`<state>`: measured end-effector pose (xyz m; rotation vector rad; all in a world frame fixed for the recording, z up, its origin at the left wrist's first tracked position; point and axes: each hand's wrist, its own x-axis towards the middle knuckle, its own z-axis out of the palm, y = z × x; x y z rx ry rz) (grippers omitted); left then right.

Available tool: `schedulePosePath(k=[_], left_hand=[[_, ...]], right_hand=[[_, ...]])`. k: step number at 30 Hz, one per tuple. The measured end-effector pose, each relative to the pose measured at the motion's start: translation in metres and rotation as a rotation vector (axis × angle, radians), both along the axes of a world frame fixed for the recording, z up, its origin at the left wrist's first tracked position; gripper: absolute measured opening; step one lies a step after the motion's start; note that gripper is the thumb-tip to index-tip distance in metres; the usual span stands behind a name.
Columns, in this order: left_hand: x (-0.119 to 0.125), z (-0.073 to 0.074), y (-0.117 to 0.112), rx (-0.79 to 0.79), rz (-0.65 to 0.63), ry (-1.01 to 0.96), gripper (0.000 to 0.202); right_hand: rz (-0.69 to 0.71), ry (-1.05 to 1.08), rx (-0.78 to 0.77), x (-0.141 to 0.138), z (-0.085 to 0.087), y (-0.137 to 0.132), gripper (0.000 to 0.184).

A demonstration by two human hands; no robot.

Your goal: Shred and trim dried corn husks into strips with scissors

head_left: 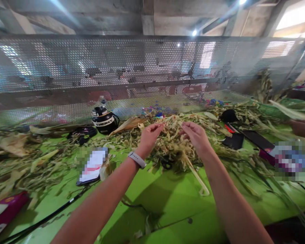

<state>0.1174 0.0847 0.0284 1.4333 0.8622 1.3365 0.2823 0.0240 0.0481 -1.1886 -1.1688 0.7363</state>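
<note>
My two hands are apart, both to the right of the black jug marked ENERGY (104, 122), over a heap of dried corn husk strips (173, 137). My left hand (150, 135), its wrist in a pale watch band (137, 159), is the nearer to the jug, thumb and fingers pinched together and aimed away to the right. My right hand (195, 136) is farther right of the jug, its fingers bent in towards the left. I cannot tell whether either one grips a strip.

The heap lies to the right of the jug on the green table (152, 184). From it one long pale strip (197, 178) runs towards me and slightly rightward, its near end curled. A broad brown husk (129, 125) lies just right of the jug, its long axis slanting away to the right.

On the near side of the jug lies a smartphone (93, 166), its top end pointing away from me. Far right of the jug, another person's hand (303, 128) is by a pale husk leaf (288, 110), whose tip points left and away. Behind the jug stands a perforated metal screen (152, 64).
</note>
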Motion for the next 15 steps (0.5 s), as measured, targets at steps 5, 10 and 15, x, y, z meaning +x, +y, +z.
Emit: schedulePosePath(k=[5,10,15], left_hand=[[-0.036,-0.004,-0.026,-0.024,0.09,0.004,0.027],[-0.055,-0.014,-0.058,-0.022,0.078,0.044,0.026],[-0.068,-0.031,-0.084,-0.101,-0.01,0.017,0.037]], right_hand=[[0.329,0.157,-0.148,-0.029,-0.002,-0.007,0.026],[0.489,0.208,-0.253,-0.061,-0.014,-0.014,0.028],[0.533,0.244,-0.26,-0.083,-0.021,-0.022,0.027]])
